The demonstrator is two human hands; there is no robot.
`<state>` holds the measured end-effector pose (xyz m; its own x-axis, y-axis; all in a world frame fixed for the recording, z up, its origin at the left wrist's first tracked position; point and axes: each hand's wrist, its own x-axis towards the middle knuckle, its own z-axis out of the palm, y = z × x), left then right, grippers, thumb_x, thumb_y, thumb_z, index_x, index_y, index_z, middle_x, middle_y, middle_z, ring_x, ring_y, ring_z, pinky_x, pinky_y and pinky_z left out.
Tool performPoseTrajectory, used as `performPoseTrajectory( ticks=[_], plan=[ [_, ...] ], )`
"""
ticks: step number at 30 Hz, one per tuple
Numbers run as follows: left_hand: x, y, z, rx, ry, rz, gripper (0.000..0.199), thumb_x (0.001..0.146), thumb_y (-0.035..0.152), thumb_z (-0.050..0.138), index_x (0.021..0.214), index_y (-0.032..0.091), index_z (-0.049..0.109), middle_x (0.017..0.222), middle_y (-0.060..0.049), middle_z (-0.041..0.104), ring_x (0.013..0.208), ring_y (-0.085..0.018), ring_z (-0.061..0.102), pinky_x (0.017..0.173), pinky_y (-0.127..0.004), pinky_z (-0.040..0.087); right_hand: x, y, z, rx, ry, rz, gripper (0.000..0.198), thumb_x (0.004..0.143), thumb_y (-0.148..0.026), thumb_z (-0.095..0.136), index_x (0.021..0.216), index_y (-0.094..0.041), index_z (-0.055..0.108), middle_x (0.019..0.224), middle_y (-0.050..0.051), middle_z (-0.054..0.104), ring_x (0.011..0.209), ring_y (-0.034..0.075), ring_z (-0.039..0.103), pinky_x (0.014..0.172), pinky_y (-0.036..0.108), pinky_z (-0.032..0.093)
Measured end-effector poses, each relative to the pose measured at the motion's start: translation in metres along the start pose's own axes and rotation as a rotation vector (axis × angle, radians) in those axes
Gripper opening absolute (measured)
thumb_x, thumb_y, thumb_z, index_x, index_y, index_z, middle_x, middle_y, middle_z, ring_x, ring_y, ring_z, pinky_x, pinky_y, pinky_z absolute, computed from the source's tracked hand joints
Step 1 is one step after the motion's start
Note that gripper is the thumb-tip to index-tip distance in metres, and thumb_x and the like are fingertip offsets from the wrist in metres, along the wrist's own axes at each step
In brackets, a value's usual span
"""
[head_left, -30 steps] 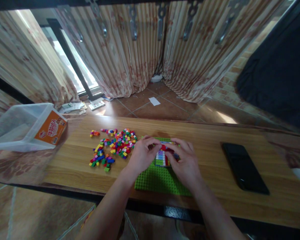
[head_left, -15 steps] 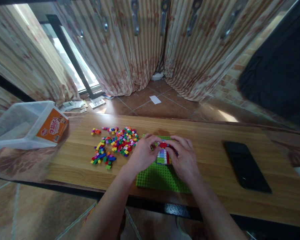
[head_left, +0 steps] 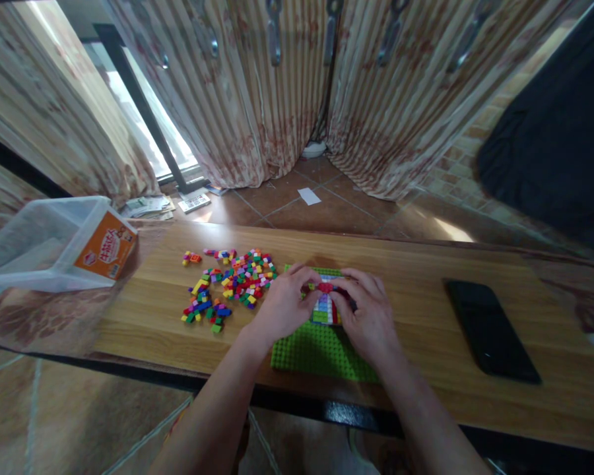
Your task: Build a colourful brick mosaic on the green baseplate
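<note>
Over a green baseplate (head_left: 321,356), my left hand (head_left: 287,300) and my right hand (head_left: 366,307) face each other with fingertips pinched. Between them is a small red toy-brick piece (head_left: 325,287), gripped from both sides. Other small coloured bits show at the fingertips, partly hidden by the fingers. Just below the red piece, a block of white, lilac, green and red bricks (head_left: 323,309) sits on the baseplate; my hands cover its sides. To the left of my left hand lies a pile of loose multicoloured bricks (head_left: 247,280).
A black phone (head_left: 490,330) lies on the right of the wooden table (head_left: 416,277). At the far left, a clear plastic bin (head_left: 59,277) with an orange label rests on its side. Striped curtains (head_left: 257,119) hang beyond the table, and papers (head_left: 148,208) lie near the window.
The red piece appears turned slightly between my fingertips. Both hands keep nearly the same place and grip; the whole view has shifted slightly.
</note>
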<state>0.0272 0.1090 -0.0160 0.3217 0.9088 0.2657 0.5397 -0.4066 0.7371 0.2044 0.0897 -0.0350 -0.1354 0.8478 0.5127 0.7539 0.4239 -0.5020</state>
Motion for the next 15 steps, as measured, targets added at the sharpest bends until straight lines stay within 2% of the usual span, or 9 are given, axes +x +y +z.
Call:
performPoseTrajectory(
  ticks=[9, 15],
  plan=[
    [0.0009, 0.0031, 0.0026, 0.033, 0.035, -0.083, 0.014, 0.079, 0.014, 0.064, 0.092, 0.019, 0.061, 0.092, -0.003, 0.066, 0.085, -0.018, 0.063, 0.078, -0.031, 0.051, 0.0, -0.0003, 0.0008, 0.047, 0.026, 0.081, 0.018, 0.088, -0.029, 0.059, 0.1, -0.024, 0.071, 0.118, 0.009, 0.063, 0.112, 0.027, 0.055, 0.099, 0.048, 0.045],
    [0.003, 0.0017, 0.0021, -0.07, 0.075, -0.147, 0.021, 0.079, 0.016, 0.063, 0.1, 0.017, 0.063, 0.093, -0.004, 0.069, 0.084, -0.017, 0.065, 0.075, -0.029, 0.052, 0.0019, -0.0004, -0.0014, 0.105, 0.069, 0.157, 0.023, 0.089, -0.035, 0.057, 0.105, -0.023, 0.07, 0.117, 0.01, 0.065, 0.112, 0.027, 0.057, 0.1, 0.049, 0.044]
  ],
)
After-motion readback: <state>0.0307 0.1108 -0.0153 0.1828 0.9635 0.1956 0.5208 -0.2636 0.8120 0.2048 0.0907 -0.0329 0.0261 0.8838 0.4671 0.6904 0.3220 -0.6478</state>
